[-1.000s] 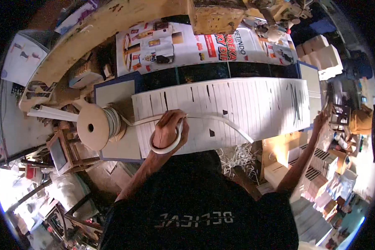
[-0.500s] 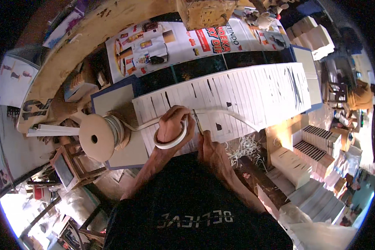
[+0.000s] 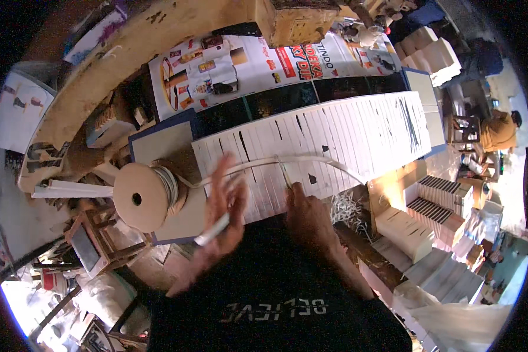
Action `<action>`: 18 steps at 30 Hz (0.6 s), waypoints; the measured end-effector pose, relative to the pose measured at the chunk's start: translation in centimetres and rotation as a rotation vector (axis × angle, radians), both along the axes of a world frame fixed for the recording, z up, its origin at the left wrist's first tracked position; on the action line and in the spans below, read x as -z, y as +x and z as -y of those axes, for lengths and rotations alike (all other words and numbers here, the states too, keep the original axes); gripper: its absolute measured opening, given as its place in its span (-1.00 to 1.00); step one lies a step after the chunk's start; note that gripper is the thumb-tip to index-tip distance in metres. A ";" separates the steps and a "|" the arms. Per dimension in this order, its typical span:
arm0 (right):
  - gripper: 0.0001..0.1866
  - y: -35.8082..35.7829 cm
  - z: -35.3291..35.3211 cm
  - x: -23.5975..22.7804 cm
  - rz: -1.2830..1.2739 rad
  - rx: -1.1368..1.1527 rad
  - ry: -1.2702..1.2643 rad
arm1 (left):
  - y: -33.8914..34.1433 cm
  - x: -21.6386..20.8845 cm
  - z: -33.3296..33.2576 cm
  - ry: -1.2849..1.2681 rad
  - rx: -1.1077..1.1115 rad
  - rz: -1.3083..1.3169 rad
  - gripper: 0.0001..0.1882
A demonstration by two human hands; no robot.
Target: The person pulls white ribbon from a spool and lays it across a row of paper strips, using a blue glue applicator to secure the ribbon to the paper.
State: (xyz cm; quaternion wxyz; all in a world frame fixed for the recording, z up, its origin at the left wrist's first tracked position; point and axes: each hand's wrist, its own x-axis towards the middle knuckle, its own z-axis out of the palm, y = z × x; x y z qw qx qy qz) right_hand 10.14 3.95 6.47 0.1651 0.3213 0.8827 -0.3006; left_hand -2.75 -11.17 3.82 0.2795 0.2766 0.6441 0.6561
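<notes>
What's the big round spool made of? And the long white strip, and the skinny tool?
Spool: probably cardboard or fibreboard; its side is tan and dull.
White strip: maybe cloth tape or plastic, smooth-looking; it bends in a soft curve.
Skinny tool in the right hand: perhaps metal, being narrow, straight and pale; too small to tell its finish.

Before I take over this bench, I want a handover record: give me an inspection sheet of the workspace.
Surface: long white lined surface with dark marks.
Job's things: white strip lying across it; spool at the left.
Clutter: heap of white scraps at the lower right.
Hands: left hand blurred, fingers spread, white band near its wrist; right hand grips a slim tool.
Cables: nothing seen.
Surroundings: striped stacks, seated person at right.
</notes>
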 end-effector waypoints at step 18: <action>-0.54 -4.7 -3.3 -5.9 -0.733 -0.177 -0.452 | -1.1 -6.8 -2.3 -0.438 0.839 -0.606 -0.45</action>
